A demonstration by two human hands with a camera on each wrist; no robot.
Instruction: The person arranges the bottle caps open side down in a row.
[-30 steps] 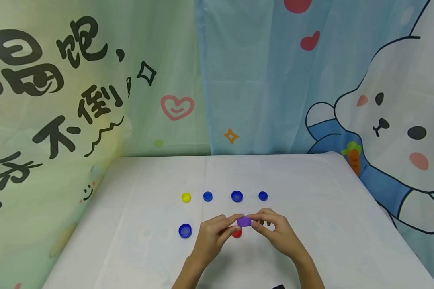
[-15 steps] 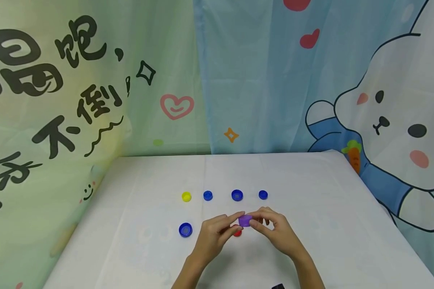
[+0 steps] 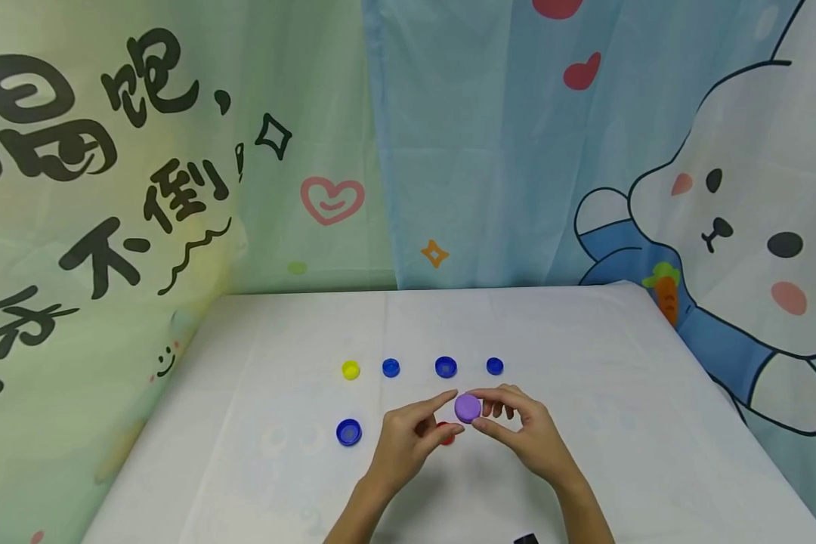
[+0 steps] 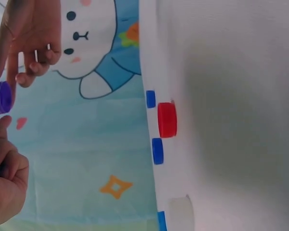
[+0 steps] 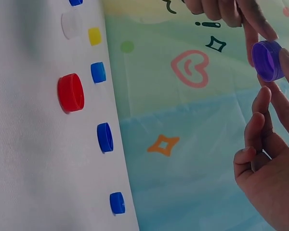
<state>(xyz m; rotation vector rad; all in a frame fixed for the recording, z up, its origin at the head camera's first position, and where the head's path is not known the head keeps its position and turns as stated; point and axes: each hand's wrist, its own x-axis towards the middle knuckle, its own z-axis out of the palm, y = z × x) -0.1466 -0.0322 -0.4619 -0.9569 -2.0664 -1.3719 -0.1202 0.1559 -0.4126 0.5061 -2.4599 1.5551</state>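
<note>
A purple bottle cap is held up above the table, its flat top facing the head camera. My right hand pinches it between index finger and thumb. The cap's hollow side shows in the right wrist view. My left hand is close beside the cap's left side, thumb and index finger spread apart; whether a fingertip still touches the cap is hard to tell. Below the hands a red bottle cap lies on the table, partly covered by the left thumb in the head view.
On the white-covered table a yellow cap and several blue caps form a back row. Another blue cap lies left. The right wrist view shows a whitish cap. A dark object is at the front edge.
The purple cap has turned from side-on to show its flat top, rising slightly rightward. The left fingers have spread apart from around it. The caps on the table stay where they were.
</note>
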